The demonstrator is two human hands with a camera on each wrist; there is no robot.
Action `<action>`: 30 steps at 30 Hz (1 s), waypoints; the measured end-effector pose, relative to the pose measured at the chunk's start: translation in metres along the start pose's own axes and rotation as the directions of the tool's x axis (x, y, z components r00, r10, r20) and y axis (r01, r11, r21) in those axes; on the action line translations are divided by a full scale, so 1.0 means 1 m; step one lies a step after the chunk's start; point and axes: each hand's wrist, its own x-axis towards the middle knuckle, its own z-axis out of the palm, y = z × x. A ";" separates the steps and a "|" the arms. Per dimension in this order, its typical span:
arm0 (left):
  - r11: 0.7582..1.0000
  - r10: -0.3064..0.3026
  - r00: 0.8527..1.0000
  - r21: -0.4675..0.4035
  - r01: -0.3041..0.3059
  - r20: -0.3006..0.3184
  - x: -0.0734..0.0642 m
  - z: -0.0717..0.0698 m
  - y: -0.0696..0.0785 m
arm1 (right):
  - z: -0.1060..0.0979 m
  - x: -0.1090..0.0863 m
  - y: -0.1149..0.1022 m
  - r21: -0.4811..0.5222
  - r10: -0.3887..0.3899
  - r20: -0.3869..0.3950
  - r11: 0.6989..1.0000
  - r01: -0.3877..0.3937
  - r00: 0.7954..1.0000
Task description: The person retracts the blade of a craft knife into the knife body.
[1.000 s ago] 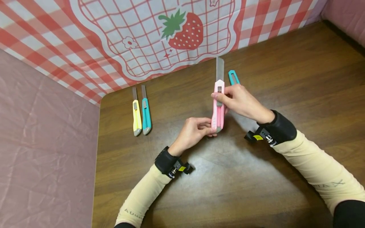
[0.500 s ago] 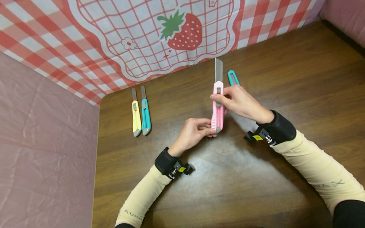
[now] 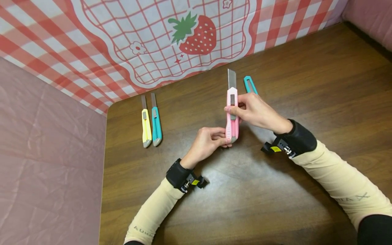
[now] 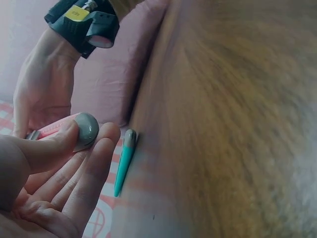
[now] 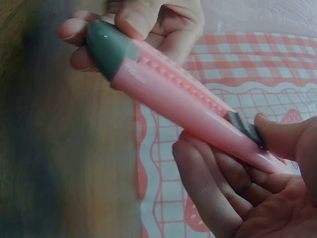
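Both hands hold a pink utility knife (image 3: 232, 126) above the table, its blade (image 3: 231, 79) partly out and pointing toward the back. My left hand (image 3: 208, 143) pinches the grey end cap (image 5: 106, 49) between thumb and fingers. Further up the handle, my right hand (image 3: 255, 110) grips the body, its thumb against the grey slider (image 5: 245, 129). Behind the right hand lies a teal utility knife (image 3: 250, 84), its lower part hidden in the head view; the left wrist view shows that teal knife (image 4: 125, 163) with its grey end.
At the left of the wooden table (image 3: 196, 211) lie a yellow utility knife (image 3: 146, 127) and another teal utility knife (image 3: 156, 126), side by side with blades out. A checkered strawberry cloth (image 3: 196, 34) rises along the back edge. Pink fabric (image 3: 52, 153) borders the left side.
The right thumb and slider have moved down the pink knife's handle toward the left hand. The blade sticks out less than before. The left hand stays at the end cap.
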 end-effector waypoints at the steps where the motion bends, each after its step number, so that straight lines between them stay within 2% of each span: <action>1: 1.000 0.003 1.000 -0.003 -0.003 -0.001 0.000 0.000 -0.001 | 0.001 0.000 0.000 -0.002 0.001 -0.005 1.000 -0.001 1.000; 7: 1.000 0.002 1.000 -0.031 -0.001 0.006 -0.004 -0.002 0.019 | 0.002 0.001 0.000 -0.035 0.008 -0.030 0.999 -0.009 1.000; 15: 0.999 -0.002 1.000 -0.037 0.002 -0.008 0.002 -0.003 -0.003 | 0.004 0.003 0.002 0.024 0.048 -0.023 0.999 -0.047 0.999; 21: 0.999 0.027 0.999 -0.023 -0.027 -0.017 0.002 -0.004 -0.006 | 0.003 0.003 0.001 0.039 0.045 -0.017 0.998 -0.045 0.999; 30: 0.999 0.031 0.999 -0.023 -0.031 -0.035 0.002 -0.005 -0.006 | 0.001 0.001 -0.001 0.080 0.057 0.017 0.995 -0.059 0.998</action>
